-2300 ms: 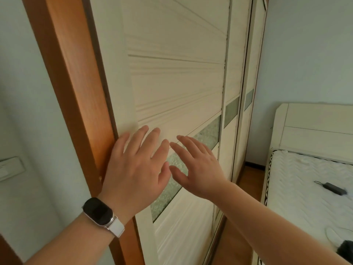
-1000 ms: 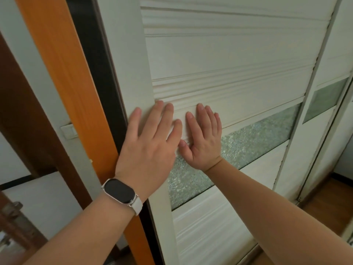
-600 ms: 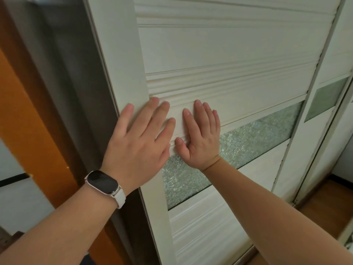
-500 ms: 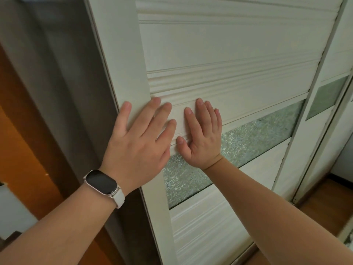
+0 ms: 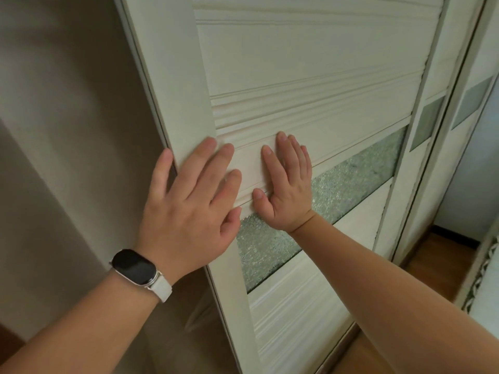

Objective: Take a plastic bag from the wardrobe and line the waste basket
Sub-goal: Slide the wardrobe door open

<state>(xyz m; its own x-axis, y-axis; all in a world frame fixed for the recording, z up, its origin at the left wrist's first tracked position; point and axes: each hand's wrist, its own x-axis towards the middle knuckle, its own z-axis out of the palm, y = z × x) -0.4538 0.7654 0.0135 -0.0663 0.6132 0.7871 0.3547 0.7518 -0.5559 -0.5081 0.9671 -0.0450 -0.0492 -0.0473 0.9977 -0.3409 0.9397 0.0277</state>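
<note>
A cream sliding wardrobe door with ribbed panels and a frosted glass strip fills the view. My left hand, with a dark watch on a white band at its wrist, lies flat on the door's left stile, its index finger over the door's edge. My right hand presses flat on the ribbed panel just to the right, fingers together. Left of the door the wardrobe's inside stands open, dim and brownish-grey. No plastic bag or waste basket is in view.
Further sliding doors continue to the right. Wooden floor shows at the lower right, with a bed's edge at the far right. A bluish wall stands behind.
The door has slid to the right under both flat hands. The gap on the left has widened, and the orange frame is out of view.
</note>
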